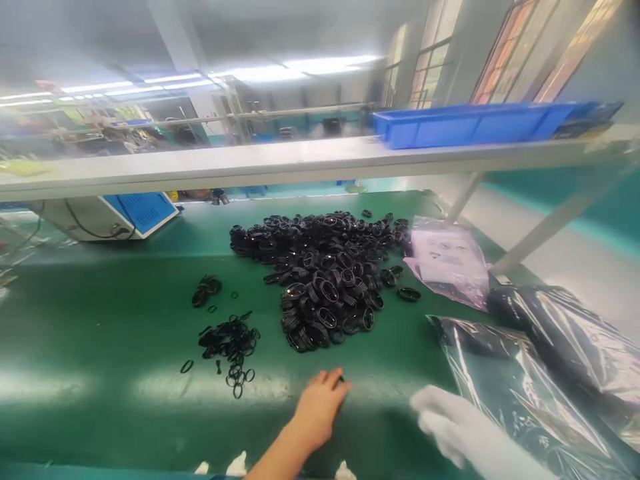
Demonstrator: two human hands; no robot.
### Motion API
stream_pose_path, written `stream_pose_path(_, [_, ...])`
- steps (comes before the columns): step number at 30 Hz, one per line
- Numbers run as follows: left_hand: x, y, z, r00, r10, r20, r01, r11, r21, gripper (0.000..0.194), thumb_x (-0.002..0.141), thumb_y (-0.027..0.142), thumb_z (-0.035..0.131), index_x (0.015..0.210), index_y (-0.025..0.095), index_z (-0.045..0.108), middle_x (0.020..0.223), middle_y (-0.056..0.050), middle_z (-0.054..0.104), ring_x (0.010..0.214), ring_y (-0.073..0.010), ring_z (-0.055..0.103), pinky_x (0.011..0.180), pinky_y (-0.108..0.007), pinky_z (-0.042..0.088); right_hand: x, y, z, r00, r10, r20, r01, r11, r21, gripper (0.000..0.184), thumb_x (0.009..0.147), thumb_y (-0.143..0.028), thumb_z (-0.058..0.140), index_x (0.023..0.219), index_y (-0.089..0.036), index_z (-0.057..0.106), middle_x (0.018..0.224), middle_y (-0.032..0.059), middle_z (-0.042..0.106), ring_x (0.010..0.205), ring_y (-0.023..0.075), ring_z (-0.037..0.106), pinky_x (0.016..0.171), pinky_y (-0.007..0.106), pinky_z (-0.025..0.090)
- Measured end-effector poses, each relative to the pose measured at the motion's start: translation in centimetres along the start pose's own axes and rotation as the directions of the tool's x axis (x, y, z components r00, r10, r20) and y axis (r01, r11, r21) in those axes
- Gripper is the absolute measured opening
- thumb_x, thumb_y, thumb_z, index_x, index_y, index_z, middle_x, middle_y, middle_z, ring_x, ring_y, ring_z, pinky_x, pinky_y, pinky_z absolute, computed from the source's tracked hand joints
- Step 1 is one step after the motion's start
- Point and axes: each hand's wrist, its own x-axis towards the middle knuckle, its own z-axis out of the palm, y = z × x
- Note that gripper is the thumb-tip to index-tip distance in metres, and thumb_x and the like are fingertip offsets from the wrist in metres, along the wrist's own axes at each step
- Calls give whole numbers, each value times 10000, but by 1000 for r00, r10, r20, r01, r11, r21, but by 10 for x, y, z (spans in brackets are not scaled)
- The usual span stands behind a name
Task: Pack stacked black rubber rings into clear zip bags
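My bare left hand [323, 402] is at the near middle of the green table, below the pile of coiled black cables [330, 280]. Its fingers are bent together, and a small black piece [342, 379] shows at the fingertips; its kind is too small to tell. My right hand [445, 420], in a white glove, hovers to the right, slightly blurred. Its fingers are loosely apart, with nothing visible in them. Left of the pile lies a heap of thin black bands [230, 340], with several loose rings around it.
Clear plastic bags [530, 393] lie along the right side, near a pinkish bag with a printed sheet [447, 257]. A white shelf [200, 170] crosses above the table and carries a blue bin [465, 127]. A boxy blue-and-white machine [115, 217] stands at the back left.
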Motion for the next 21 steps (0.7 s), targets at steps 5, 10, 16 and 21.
stream_pose_path(5, [21, 27, 11, 999, 1, 48, -4, 998, 55, 991, 478, 224, 719, 1349, 222, 247, 1375, -136, 328, 1140, -340, 408, 925, -489, 369, 54, -25, 32, 986, -147, -77, 103, 908, -406, 339, 798, -283, 387, 1077, -198, 560, 1081, 76, 613, 1007, 212, 557, 873, 320, 418])
stream_pose_path(10, [14, 29, 1, 991, -108, 75, 107, 994, 12, 629, 584, 235, 669, 1181, 199, 471, 1132, -96, 545, 1011, -270, 511, 840, -396, 454, 66, -37, 50, 984, -177, 17, 150, 775, -613, 562, 699, -170, 449, 1261, -187, 443, 1325, 78, 441, 1209, 243, 395, 1023, 357, 288])
stream_pose_path(16, [35, -15, -131, 798, -367, -478, 477, 869, 131, 360, 785, 262, 474, 1140, 201, 463, 1116, -93, 507, 1061, -235, 463, 863, -363, 409, 85, -50, 78, 905, -333, 264, 410, 523, -747, 898, 500, -44, 526, 1347, -228, 295, 1406, 44, 325, 1256, 308, 271, 1033, 467, 213])
stream_pose_path(21, [89, -51, -189, 790, -520, -324, 591, 786, 179, 316, 740, 270, 579, 1035, 168, 533, 1035, -104, 524, 988, -247, 527, 819, -359, 409, 99, -42, 95, 923, -326, 207, 356, 512, -782, 653, 605, -43, 496, 1247, -151, 442, 1147, 133, 547, 999, 292, 479, 842, 422, 382])
